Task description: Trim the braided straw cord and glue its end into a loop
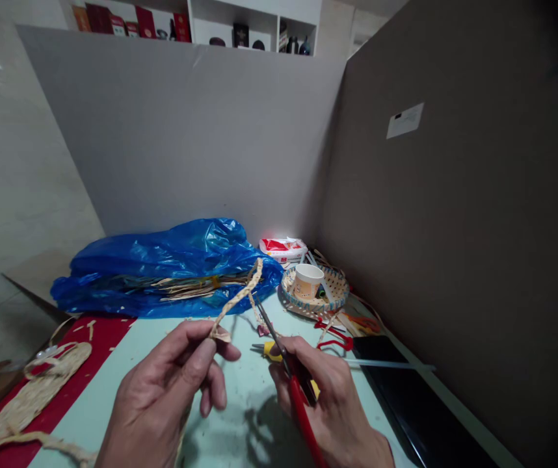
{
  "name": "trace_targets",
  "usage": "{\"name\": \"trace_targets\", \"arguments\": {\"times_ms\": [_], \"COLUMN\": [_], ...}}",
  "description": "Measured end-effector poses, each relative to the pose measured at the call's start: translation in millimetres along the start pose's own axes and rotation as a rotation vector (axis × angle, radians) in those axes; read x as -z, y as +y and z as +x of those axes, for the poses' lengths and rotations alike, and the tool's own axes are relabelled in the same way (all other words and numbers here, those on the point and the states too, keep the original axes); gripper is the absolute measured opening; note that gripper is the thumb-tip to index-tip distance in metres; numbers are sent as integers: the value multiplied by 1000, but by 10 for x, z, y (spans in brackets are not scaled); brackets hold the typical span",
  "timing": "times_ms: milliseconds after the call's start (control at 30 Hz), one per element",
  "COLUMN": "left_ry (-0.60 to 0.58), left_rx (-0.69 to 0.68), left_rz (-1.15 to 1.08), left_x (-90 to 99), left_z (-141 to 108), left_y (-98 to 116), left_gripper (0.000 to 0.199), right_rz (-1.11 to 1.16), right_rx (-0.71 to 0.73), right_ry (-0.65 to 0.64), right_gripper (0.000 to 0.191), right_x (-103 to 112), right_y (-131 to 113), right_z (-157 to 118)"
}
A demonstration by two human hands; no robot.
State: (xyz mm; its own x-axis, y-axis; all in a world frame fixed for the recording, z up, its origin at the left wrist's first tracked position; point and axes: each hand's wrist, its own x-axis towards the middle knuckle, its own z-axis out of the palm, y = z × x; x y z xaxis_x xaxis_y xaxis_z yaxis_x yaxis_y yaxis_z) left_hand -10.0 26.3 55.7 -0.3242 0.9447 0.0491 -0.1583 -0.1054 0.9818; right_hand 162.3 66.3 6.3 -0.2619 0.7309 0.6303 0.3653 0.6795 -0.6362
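Far left, a woven sandal (39, 390) lies on red cloth (110, 331); next, a blue bag (201, 237) with straw (196, 288) showing, beyond the left hand (172, 377), which pinches a braid (237, 299) between thumb and fingers, its length slanting up rightward. Yellow pliers (272, 351) lie just beyond the right hand (332, 390), which grips red scissors (301, 413), blades near the braid; behind, a basket (341, 292) holds a cup (309, 279).

Place: small craft workspace; home or workshop cannot be told
Panels (201, 143): table (147, 344) screened at back and right
Straw strips (196, 286): kept in blue bag (162, 253)
Scissors (299, 406): held; yellow-handled pliers (273, 351) laid nearby
Shelf (254, 12): boxes (146, 23) stored above
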Motion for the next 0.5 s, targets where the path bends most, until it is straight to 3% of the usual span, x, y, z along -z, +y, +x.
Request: {"name": "trace_targets", "arguments": {"times_ms": [300,500], "left_ry": [-96,-67], "left_rx": [273,263], "left_rz": [-119,-210], "left_x": [-39,-89], "left_z": [-31,-45], "left_y": [-5,-40], "left_gripper": [28,32], "right_rz": [148,95], "right_rx": [-56,40], "right_ry": [18,5], "right_gripper": [9,12], "right_x": [-27,-25], "right_y": [-80,-66], "right_z": [-17,-42]}}
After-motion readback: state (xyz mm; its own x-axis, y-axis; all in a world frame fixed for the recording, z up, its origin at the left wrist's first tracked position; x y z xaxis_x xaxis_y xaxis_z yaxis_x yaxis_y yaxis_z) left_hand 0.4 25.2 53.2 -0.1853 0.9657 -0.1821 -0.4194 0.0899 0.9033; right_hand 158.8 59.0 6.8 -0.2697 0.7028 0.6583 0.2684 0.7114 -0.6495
